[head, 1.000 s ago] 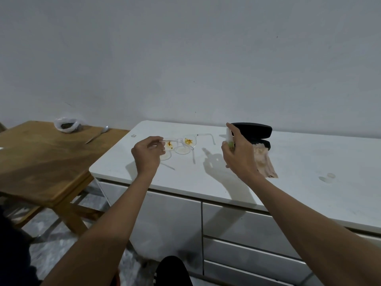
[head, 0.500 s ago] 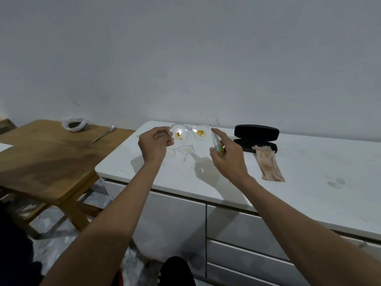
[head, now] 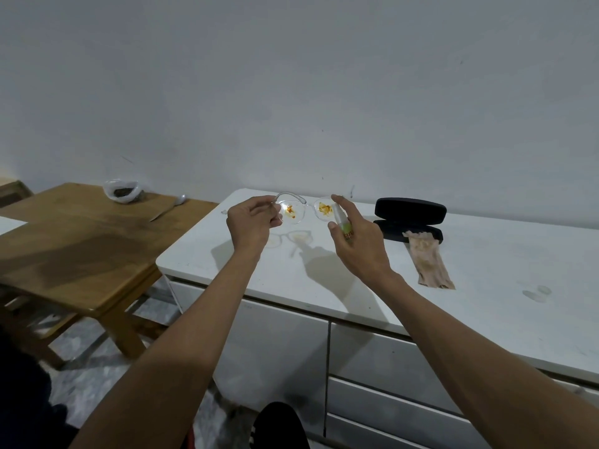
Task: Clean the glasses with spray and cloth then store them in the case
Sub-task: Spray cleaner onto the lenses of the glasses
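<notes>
My left hand (head: 251, 223) pinches the glasses (head: 303, 211), my right hand (head: 358, 241) grips the spray (head: 343, 223); I'd aim squarely at each stained lens.

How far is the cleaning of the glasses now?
Early stage. Done: the black hard case lies open on the white cabinet top. In hand: the left hand holds up the clear-framed glasses, lenses orange-stained; the right hand aims the small green-labelled spray bottle at them. Left: wiping with the beige cloth, then storing.
</notes>
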